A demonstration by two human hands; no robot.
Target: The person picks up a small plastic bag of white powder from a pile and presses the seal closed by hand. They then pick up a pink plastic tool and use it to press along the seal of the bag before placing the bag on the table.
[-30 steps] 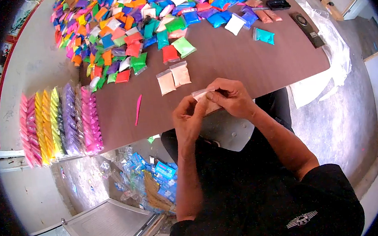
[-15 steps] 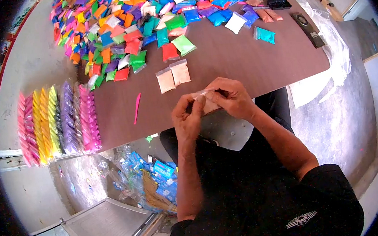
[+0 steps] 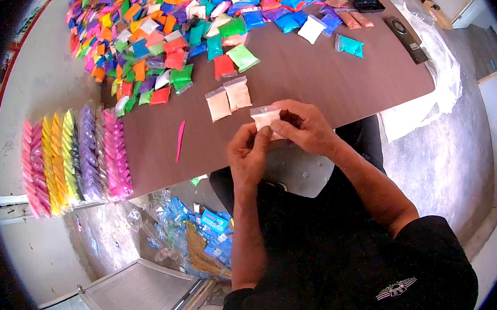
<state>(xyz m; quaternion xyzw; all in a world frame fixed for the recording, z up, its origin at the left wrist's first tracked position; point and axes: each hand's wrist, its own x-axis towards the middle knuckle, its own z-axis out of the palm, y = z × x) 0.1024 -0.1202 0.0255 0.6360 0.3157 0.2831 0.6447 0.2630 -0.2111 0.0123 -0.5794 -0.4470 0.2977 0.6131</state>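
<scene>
Between both hands, at the table's near edge, is a small zip bag of pale peach clay-like material [image 3: 265, 117], its clear zip strip facing away from me. My left hand [image 3: 248, 152] pinches its lower left side with the thumb on top. My right hand [image 3: 304, 129] grips its right side, thumb across the front; the bag's lower part is hidden by the fingers. Just beyond lie two similar peach bags, a left one [image 3: 218, 104] and a right one [image 3: 237, 93], touching each other. A pink plastic modelling tool [image 3: 180, 141] rests left of my hands.
A large heap of colourful small bags [image 3: 154, 40] covers the far left and middle of the brown table [image 3: 312, 81]. Long packs of twisted coloured pieces [image 3: 76, 158] lie at left. A teal bag [image 3: 349, 46] and a dark box [image 3: 406, 40] are at right. Blue packaging [image 3: 214, 222] lies below.
The held peach bag has been turned up and flattened, so its front and zip strip now show. My hands have stayed in nearly the same place.
</scene>
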